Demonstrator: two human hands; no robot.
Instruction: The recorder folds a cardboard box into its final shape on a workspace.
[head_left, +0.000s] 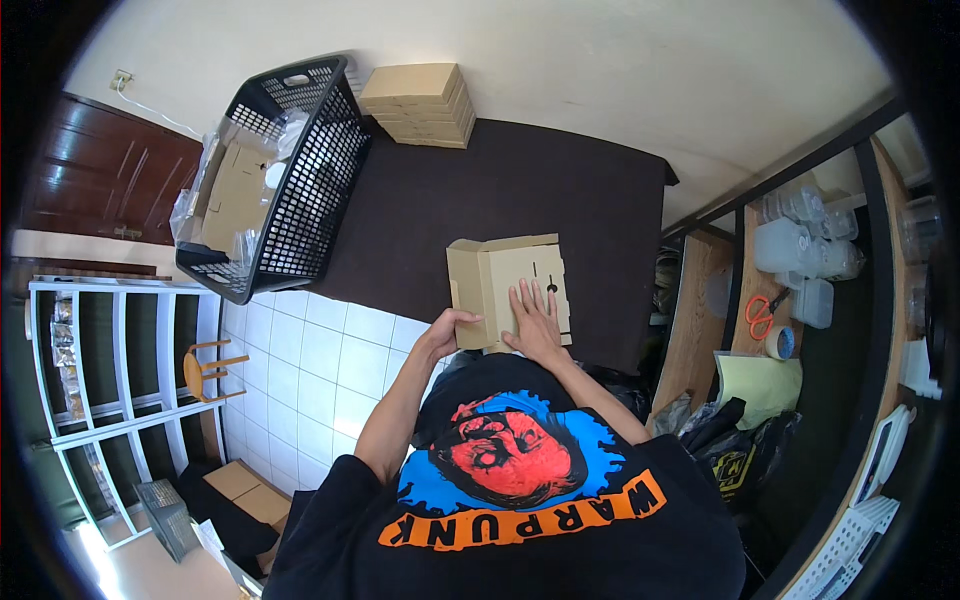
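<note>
A partly folded brown cardboard box (517, 266) lies on the dark cloth-covered table (420, 202), near its front edge. My left hand (448, 330) grips the box's left panel at the lower corner, the thumb on top. My right hand (535, 319) rests flat on the inner face of the box, fingers spread, close to a small black mark and a thin slot. The fingers of my left hand under the panel are hidden.
Folded cardboard boxes (420, 105) are stacked against the wall. A black plastic crate (311, 180) holding cardboard and plastic wrap stands at the table's left. On the right, wooden shelves hold clear containers (784, 244), orange-handled scissors (759, 316) and a tape roll (780, 343).
</note>
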